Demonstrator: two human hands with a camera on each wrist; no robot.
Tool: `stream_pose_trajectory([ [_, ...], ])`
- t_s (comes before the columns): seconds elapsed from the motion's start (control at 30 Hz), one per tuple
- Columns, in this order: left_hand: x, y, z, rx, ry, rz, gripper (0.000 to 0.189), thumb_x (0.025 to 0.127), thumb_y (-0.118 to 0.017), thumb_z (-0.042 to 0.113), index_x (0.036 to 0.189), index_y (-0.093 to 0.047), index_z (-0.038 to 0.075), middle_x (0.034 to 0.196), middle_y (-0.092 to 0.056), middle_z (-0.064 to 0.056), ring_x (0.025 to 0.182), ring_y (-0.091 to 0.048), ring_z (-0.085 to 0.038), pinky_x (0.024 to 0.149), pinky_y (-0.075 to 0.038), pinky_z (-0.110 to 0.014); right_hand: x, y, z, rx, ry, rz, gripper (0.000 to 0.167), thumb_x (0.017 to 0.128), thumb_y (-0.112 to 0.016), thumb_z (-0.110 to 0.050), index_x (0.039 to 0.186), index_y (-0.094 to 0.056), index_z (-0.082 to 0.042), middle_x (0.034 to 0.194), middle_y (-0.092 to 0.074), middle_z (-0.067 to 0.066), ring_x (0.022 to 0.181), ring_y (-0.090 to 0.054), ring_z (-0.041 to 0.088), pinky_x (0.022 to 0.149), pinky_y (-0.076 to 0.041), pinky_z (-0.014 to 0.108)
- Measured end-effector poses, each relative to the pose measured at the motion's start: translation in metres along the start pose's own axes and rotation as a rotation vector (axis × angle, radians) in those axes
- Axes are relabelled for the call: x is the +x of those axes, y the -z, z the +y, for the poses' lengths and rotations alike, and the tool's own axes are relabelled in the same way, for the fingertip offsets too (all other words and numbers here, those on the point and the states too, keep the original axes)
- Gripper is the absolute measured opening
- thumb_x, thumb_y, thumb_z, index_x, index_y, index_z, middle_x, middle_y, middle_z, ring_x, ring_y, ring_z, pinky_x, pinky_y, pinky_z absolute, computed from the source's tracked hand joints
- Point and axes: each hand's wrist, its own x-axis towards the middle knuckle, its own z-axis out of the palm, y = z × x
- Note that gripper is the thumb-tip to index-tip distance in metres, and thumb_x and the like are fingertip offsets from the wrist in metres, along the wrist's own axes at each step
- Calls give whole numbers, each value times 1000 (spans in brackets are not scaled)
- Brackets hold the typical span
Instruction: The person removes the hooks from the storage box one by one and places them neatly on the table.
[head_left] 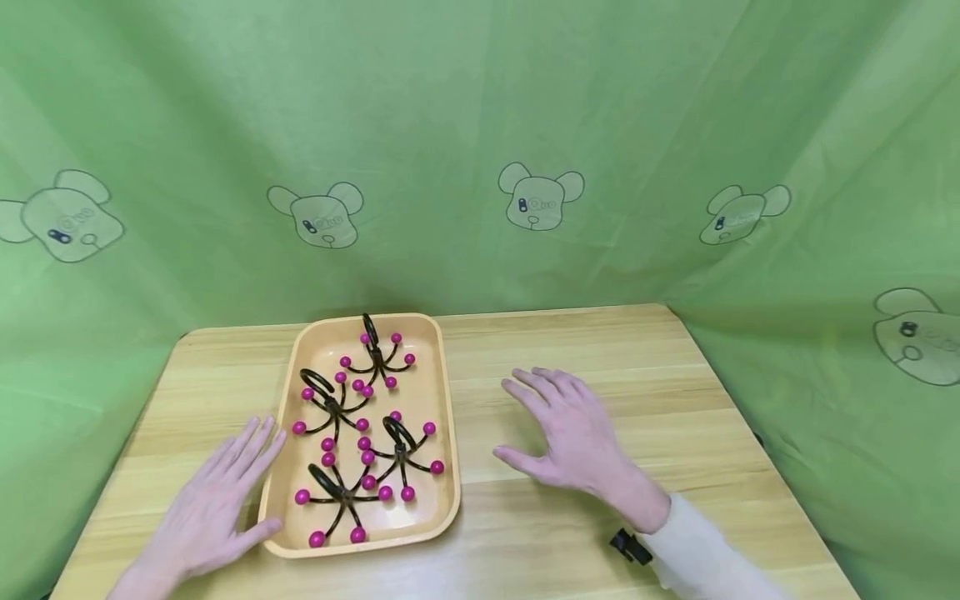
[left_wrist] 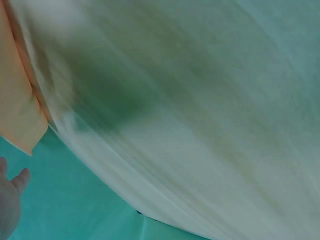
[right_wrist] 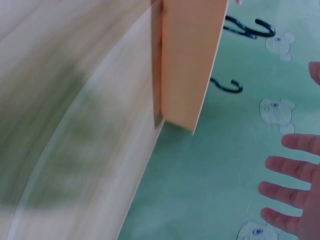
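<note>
A peach-coloured tray holds several black claw massagers, each with a ring handle and legs tipped with pink balls. One massager lies at the tray's far end, another at its near end. Beside the tray's left edge is my left hand, fingers straight, thumb at the rim; whether it touches cannot be told. My right hand is over the table to the tray's right, fingers spread and holding nothing. In the right wrist view its fingers are extended, apart from the tray wall.
The tray stands on a light wood-grain table. Green curtain with printed bear heads surrounds the table at the back and both sides. A black clip-like piece is at the right sleeve.
</note>
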Motion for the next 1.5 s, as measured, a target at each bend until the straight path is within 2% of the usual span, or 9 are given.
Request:
stream_pose_trajectory([
  [0.13, -1, -4, 0, 2, -12, -11, 110, 93, -38, 86, 162, -37, 1, 176, -22, -19, 168, -6, -24, 136, 7, -28, 7, -6, -13, 18, 17, -17, 89, 95, -35, -85, 145, -62, -17, 144, -69, 9, 130, -65, 34, 111, -53, 56],
  [0.3, -1, -9, 1, 8, -23, -28, 112, 92, -32, 89, 162, -36, 2, 171, -30, -26, 168, -10, -28, 137, 8, -30, 16, -13, -27, 35, 46, -6, 88, 97, -30, -84, 143, -64, -17, 139, -71, 6, 126, -66, 30, 112, -52, 52],
  [0.5, -1, -10, 3, 20, -21, -23, 113, 92, -28, 91, 163, -36, 4, 169, -34, -26, 168, -12, -29, 137, 8, -31, 26, -23, -39, 51, 84, 25, 87, 99, -25, -82, 141, -65, -18, 134, -73, 3, 121, -68, 26, 110, -53, 47],
  [0.7, 0, -10, 3, 19, -22, -31, 113, 91, -30, 92, 163, -37, 5, 171, -33, -24, 168, -10, -27, 137, 8, -31, 35, -32, -49, 71, 120, 31, 88, 99, -25, -83, 139, -67, -16, 132, -74, 1, 119, -68, 21, 109, -54, 42],
  [0.8, -1, -10, 2, 14, -22, -32, 113, 90, -31, 92, 163, -37, 4, 171, -32, -25, 168, -8, -26, 137, 8, -31, 39, -35, -54, 84, 133, 6, 85, 99, -30, -81, 140, -66, -17, 134, -73, 1, 120, -68, 21, 108, -54, 42],
  [1.1, 0, -10, 3, 7, -30, -27, 113, 91, -30, 91, 162, -38, 3, 170, -33, -25, 168, -11, -27, 137, 7, -30, 50, -44, -67, 113, 169, -53, 68, 92, -62, -69, 140, -66, -21, 133, -73, 0, 118, -68, 19, 107, -56, 40],
  [1.27, -2, -10, 1, 13, -41, -13, 113, 92, -30, 91, 161, -40, 1, 170, -33, -26, 168, -11, -28, 137, 6, -31, 56, -47, -72, 128, 178, -69, 64, 91, -68, -65, 139, -67, -22, 130, -74, -1, 117, -68, 18, 104, -58, 38],
  [1.5, -3, -11, 1, 5, -36, -23, 113, 91, -32, 90, 161, -40, 2, 171, -32, -25, 168, -10, -27, 137, 7, -29, 62, -49, -75, 123, 182, -61, 55, 92, -69, -62, 131, -72, -23, 120, -78, -2, 109, -71, 15, 97, -60, 34],
])
